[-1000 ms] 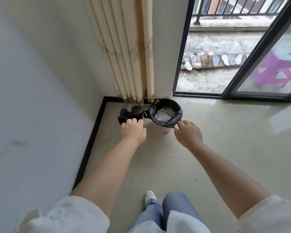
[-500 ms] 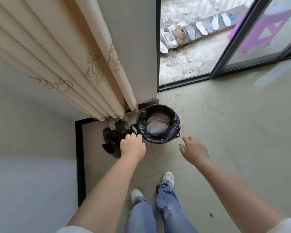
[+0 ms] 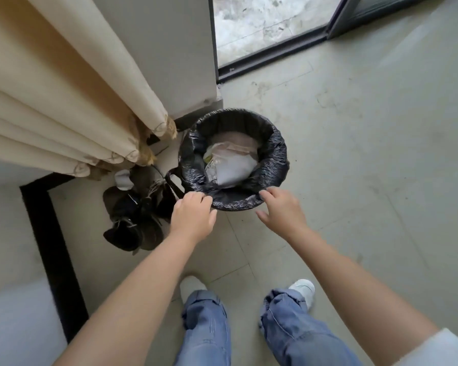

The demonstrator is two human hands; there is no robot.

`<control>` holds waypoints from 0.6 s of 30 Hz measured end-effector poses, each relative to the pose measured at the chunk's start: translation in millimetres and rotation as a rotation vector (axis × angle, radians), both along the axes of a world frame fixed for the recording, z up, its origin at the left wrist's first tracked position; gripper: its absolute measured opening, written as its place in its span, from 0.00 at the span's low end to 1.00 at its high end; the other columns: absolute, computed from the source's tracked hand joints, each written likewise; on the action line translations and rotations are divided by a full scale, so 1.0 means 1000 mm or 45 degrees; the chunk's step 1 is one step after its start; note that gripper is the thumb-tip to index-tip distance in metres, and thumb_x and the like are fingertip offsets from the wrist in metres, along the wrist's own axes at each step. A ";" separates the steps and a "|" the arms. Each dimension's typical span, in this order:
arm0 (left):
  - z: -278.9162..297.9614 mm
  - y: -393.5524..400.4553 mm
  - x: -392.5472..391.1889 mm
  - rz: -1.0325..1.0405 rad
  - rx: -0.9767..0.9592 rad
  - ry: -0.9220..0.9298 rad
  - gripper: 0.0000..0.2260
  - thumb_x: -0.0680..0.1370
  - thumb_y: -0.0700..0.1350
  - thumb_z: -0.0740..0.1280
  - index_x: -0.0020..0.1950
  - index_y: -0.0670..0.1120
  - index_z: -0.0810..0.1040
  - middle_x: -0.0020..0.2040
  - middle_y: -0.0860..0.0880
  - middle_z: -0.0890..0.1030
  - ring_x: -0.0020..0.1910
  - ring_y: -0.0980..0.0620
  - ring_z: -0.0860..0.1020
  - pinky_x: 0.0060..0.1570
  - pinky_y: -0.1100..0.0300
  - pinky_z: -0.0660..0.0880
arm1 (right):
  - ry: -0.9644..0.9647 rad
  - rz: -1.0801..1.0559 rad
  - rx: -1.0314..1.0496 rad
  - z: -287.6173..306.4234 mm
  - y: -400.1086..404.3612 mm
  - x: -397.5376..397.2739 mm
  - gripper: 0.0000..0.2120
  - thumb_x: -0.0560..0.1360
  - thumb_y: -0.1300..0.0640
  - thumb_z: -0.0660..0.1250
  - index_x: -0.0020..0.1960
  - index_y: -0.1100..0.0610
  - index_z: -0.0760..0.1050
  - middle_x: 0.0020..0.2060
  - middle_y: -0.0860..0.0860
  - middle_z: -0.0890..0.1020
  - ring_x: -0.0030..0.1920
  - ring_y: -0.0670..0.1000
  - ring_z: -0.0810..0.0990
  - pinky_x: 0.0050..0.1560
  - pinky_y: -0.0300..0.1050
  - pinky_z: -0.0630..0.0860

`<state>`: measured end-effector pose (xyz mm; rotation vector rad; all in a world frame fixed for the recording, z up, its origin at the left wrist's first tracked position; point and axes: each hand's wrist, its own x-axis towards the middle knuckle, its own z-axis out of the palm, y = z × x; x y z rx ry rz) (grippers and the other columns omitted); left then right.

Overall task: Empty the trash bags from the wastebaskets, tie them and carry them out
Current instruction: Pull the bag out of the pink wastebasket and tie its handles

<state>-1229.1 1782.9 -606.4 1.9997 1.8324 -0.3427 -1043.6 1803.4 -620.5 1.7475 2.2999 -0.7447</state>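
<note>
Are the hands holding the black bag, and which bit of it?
Both are at the trash bag's folded-over edge, near side. The left hand curls onto it; the right hand only touches with fingertips. A firm hold cannot be told.

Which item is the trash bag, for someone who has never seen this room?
Find the beige curtain in the corner. Right of its hem stands a round wastebasket; the black trash bag lines it, folded over the rim, holding pale paper waste, unlike the dark shoes on its left.
</note>
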 end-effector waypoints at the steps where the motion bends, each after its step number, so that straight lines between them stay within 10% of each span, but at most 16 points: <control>1: -0.027 0.002 -0.001 -0.092 0.081 -0.057 0.18 0.70 0.50 0.57 0.39 0.41 0.83 0.39 0.45 0.83 0.40 0.45 0.84 0.37 0.55 0.80 | -0.003 0.089 0.080 -0.024 0.004 0.002 0.19 0.55 0.54 0.78 0.43 0.62 0.80 0.35 0.57 0.81 0.35 0.59 0.81 0.35 0.45 0.77; 8: -0.125 0.033 0.000 -0.698 0.210 -0.325 0.19 0.70 0.55 0.59 0.40 0.42 0.83 0.35 0.46 0.82 0.32 0.47 0.81 0.32 0.63 0.77 | 0.047 0.703 0.345 -0.112 0.033 0.021 0.09 0.55 0.45 0.70 0.29 0.49 0.80 0.25 0.48 0.77 0.29 0.52 0.79 0.38 0.44 0.56; 18: -0.155 0.051 -0.005 -0.688 0.156 -0.603 0.16 0.71 0.52 0.65 0.36 0.40 0.82 0.30 0.53 0.72 0.31 0.52 0.73 0.33 0.68 0.62 | 0.489 0.603 0.055 -0.132 0.057 0.016 0.14 0.66 0.53 0.66 0.33 0.63 0.82 0.25 0.42 0.67 0.31 0.44 0.68 0.37 0.22 0.65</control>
